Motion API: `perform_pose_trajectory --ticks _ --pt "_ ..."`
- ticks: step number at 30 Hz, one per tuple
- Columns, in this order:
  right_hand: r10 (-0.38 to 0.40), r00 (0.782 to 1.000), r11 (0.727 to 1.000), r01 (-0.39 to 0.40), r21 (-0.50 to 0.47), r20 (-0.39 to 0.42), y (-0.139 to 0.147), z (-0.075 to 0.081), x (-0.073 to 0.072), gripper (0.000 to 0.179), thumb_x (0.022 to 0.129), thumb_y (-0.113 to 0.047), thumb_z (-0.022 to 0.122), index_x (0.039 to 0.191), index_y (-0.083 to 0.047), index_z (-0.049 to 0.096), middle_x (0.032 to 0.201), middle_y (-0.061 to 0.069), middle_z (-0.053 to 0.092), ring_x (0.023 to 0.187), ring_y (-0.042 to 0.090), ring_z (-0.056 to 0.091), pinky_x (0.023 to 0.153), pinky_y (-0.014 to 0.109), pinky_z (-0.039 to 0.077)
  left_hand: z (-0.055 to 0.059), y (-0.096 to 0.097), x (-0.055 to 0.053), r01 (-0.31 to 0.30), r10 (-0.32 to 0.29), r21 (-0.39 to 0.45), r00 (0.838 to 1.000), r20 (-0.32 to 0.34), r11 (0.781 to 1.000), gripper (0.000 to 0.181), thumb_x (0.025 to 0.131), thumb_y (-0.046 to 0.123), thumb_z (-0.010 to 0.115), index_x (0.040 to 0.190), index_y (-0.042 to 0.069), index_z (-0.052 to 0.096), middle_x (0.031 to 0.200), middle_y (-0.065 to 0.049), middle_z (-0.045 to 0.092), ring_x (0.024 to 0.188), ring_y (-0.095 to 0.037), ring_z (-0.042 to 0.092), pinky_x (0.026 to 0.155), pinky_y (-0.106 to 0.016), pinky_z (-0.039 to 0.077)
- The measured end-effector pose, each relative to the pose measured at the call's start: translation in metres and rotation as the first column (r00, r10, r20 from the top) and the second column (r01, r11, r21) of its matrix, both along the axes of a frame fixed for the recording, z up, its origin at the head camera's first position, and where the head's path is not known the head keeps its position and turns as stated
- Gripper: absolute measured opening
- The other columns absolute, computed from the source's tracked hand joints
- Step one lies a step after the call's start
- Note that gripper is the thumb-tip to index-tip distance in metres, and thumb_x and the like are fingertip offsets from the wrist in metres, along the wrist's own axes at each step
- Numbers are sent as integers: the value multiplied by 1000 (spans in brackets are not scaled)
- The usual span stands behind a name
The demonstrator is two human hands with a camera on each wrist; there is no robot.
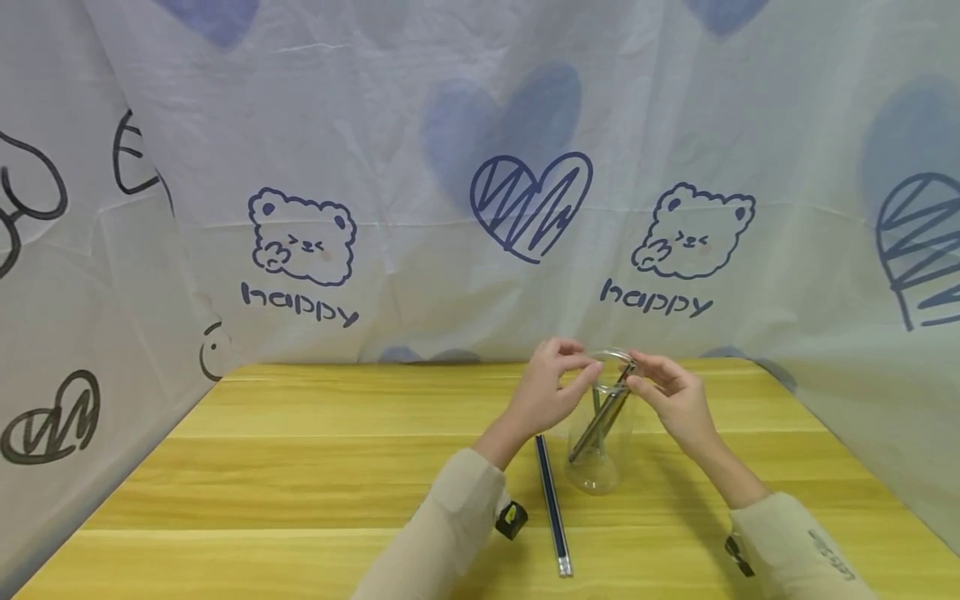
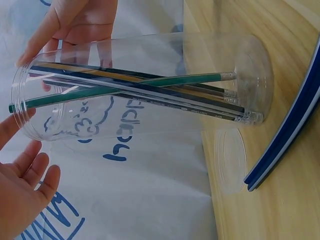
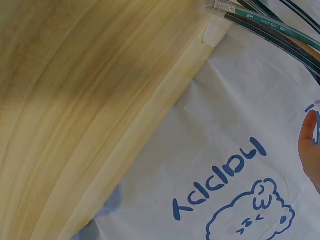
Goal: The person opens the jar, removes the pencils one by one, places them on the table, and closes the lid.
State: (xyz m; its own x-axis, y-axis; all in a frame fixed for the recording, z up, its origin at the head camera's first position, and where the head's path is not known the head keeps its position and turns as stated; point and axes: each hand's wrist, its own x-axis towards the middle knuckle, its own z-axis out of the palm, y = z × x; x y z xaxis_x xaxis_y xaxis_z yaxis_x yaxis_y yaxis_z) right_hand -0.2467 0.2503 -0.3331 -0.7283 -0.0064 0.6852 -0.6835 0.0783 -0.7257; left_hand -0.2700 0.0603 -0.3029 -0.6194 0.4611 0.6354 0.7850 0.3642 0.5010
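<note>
A clear plastic jar point(image 1: 595, 467) stands upright on the table, holding several pencils point(image 2: 170, 95), green and dark ones, with their eraser ends down. My right hand point(image 1: 675, 404) grips the jar near its rim, its thumb on the near side and fingers behind. At the rim's left side is my left hand point(image 1: 551, 387); one finger touches the rim beside the green pencil's upper end, and the others are loosely bent away from the jar. Two blue-and-silver pencils point(image 1: 553, 504) lie side by side on the table left of the jar. Part of a hand point(image 3: 310, 150) edges into the right wrist view.
A clear round lid point(image 2: 231, 162) lies on the wooden table point(image 1: 300, 475) beside the jar. Behind the table's far edge hangs a white printed curtain point(image 1: 405, 267), and another side of it hangs on the left.
</note>
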Motion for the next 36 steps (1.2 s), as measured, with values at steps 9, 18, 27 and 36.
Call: perform_pose_trajectory --ticks 9,18,27,36 --pt "-34 999 999 33 25 12 1 0 1 28 81 13 54 108 19 47 97 -9 64 92 5 58 75 20 49 1 1 3 -3 2 -29 1000 -26 1000 19 85 25 58 93 12 71 117 -10 51 111 -19 39 91 -36 36" --pt "-51 999 998 51 27 13 1 0 0 28 81 12 55 108 19 48 101 -2 64 94 5 58 76 20 49 6 3 6 44 -43 -13 998 48 999 17 86 19 58 91 8 70 115 -9 52 110 -20 40 91 -35 35" --pt "-62 998 998 62 31 11 1 0 0 29 81 12 55 108 18 48 100 -3 64 92 5 58 75 20 49 5 3 5 71 -71 -2 997 31 997 14 83 15 60 92 8 69 113 -8 54 109 -18 41 91 -33 35" --pt "-56 998 998 56 13 -2 0 -1 -1 28 80 14 55 107 19 48 101 -5 63 92 5 58 74 19 49 4 4 4 99 -99 33 995 -13 995 12 82 9 60 92 6 67 108 -6 57 103 -17 45 87 -28 36"
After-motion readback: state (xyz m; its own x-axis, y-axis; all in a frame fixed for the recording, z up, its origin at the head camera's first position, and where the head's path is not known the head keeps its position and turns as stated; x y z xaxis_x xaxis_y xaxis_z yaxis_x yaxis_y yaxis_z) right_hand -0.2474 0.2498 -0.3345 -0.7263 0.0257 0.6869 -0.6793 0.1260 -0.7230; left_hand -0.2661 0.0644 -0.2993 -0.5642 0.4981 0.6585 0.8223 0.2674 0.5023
